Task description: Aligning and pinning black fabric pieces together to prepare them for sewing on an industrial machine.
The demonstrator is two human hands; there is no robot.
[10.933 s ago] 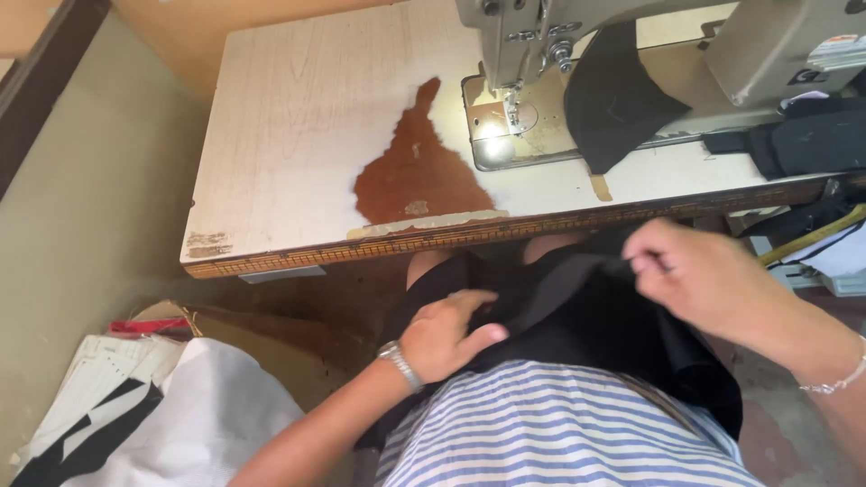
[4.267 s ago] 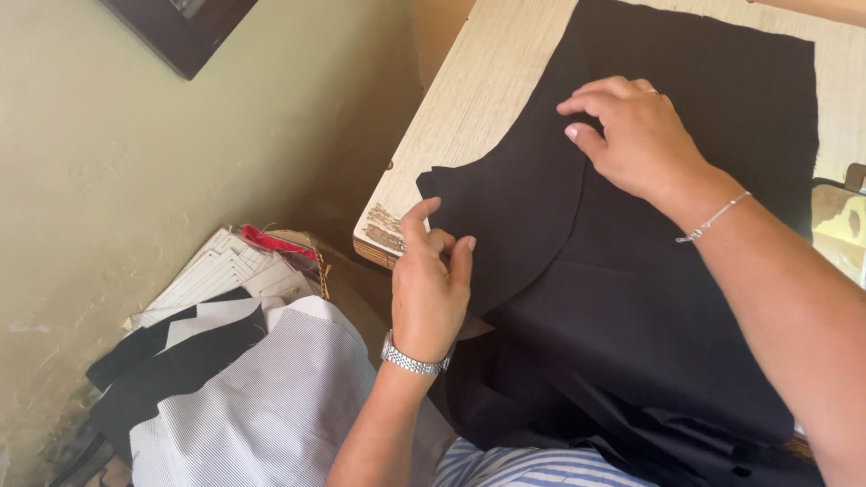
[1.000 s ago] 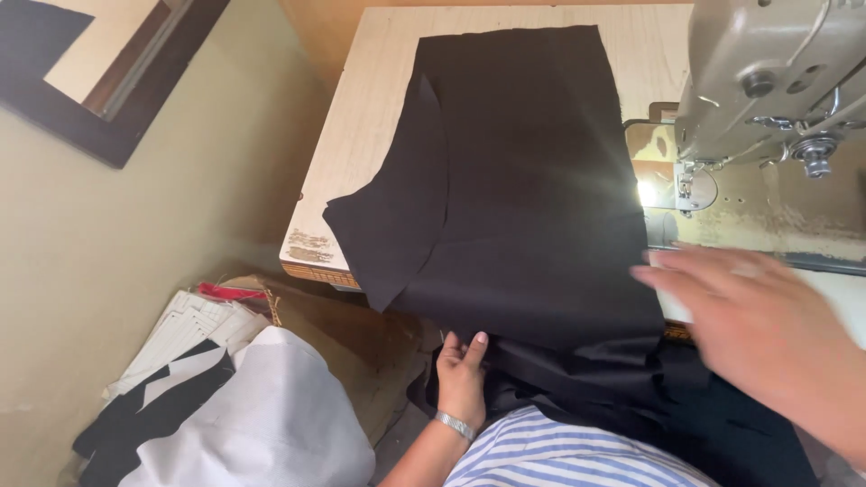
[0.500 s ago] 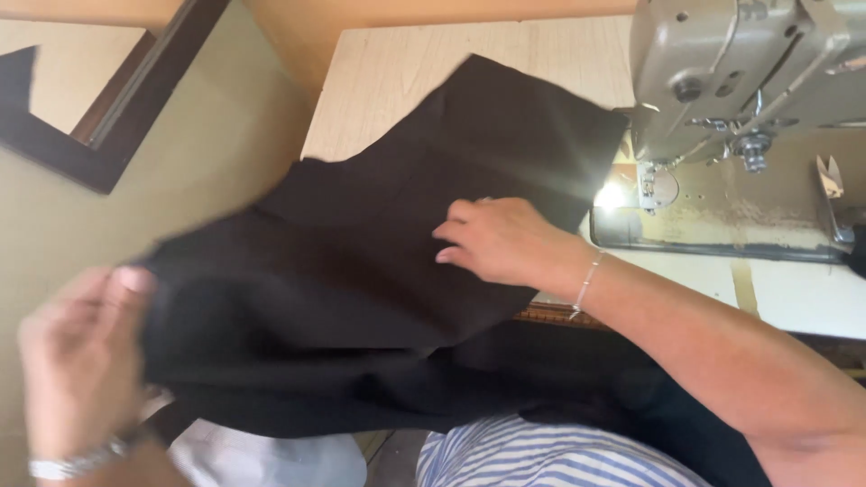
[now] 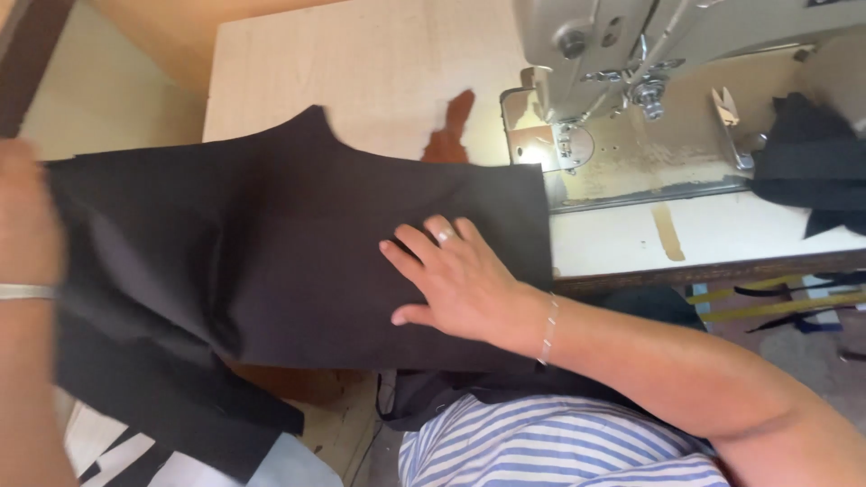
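Observation:
A large piece of black fabric (image 5: 298, 243) lies across the front of the wooden sewing table (image 5: 361, 72) and hangs off its left side. My right hand (image 5: 456, 280) rests flat on the fabric near the table's front edge, fingers spread, a ring on one finger and a thin bracelet at the wrist. My left hand (image 5: 27, 225) is at the far left edge of the view, blurred, holding up the fabric's left end; a watch band shows at its wrist.
A grey sewing machine (image 5: 649, 45) stands at the back right, its lamp lighting the needle plate (image 5: 541, 149). A dark stain (image 5: 451, 131) marks the tabletop. More black cloth (image 5: 807, 162) lies at the right. White and black fabric pieces (image 5: 135, 455) lie on the floor lower left.
The fabric has been turned and spread wider over the table's left part. My right hand has slid down toward the front edge, and my left hand has risen to the far left.

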